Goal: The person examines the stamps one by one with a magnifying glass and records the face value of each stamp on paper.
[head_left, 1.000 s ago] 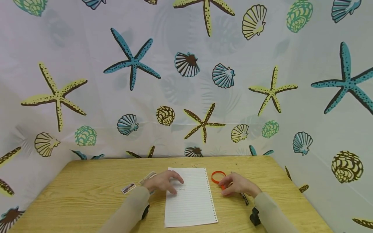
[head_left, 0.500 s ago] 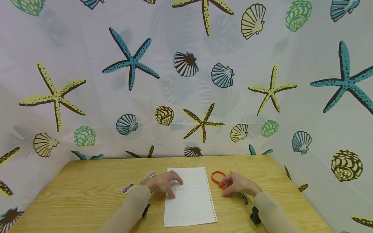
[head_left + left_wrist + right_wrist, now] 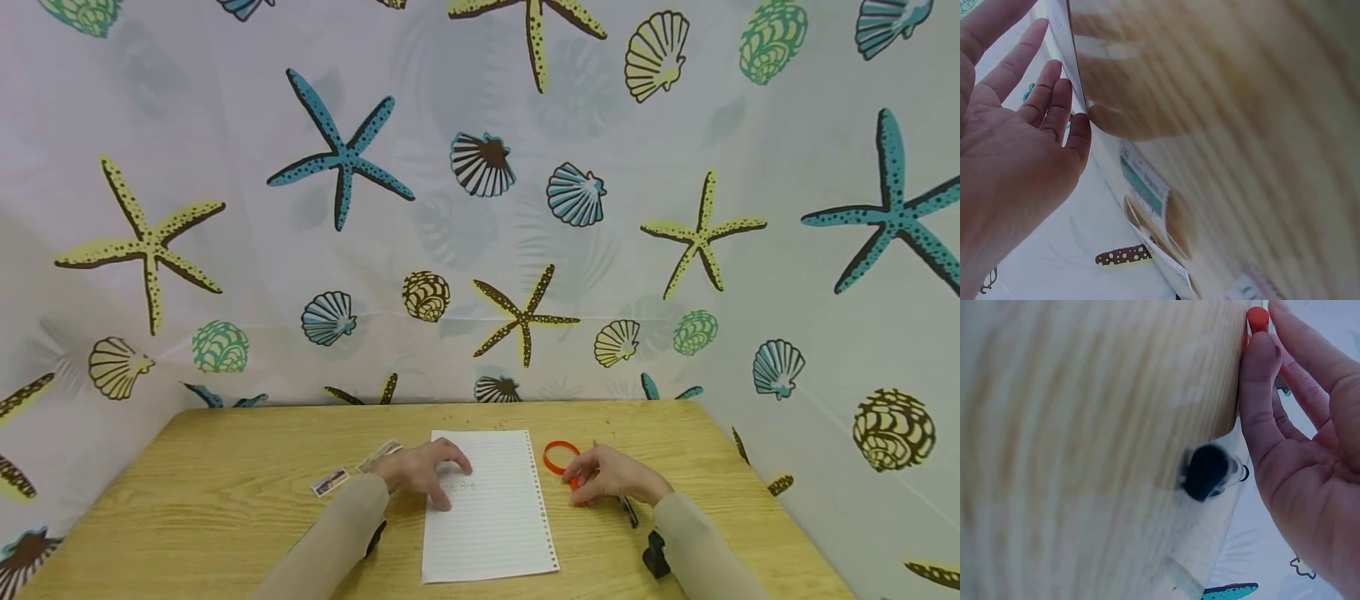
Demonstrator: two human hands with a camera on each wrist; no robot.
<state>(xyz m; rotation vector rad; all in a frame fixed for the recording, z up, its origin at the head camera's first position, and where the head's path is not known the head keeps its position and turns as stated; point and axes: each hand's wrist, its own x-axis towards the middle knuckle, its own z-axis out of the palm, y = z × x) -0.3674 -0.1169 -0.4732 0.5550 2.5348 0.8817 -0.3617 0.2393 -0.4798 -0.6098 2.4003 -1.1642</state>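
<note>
A sheet of lined paper (image 3: 491,546) with holes along its right edge lies on the wooden table, a few faint pencil-like marks on it. My left hand (image 3: 420,469) rests over its upper left part, fingers spread and loosely bent, holding nothing. To the right of the sheet lies a magnifying glass (image 3: 573,483) with a red rim and handle. My right hand (image 3: 615,475) holds its handle between thumb and fingers; the red handle end (image 3: 1258,319) shows at the thumb tip in the right wrist view. A black pen (image 3: 628,512) lies beneath that hand, partly hidden.
Several postage stamps lie left of the paper: one stamp (image 3: 330,482) in plain sight, another stamp (image 3: 380,456) partly behind the left hand. In the left wrist view a green-and-white stamp (image 3: 1144,182) shows. A curtain (image 3: 450,233) with shells and starfish borders the table.
The left hand has shifted very slightly over the paper, its thumb a little lower. The right hand and the magnifying glass stay in place.
</note>
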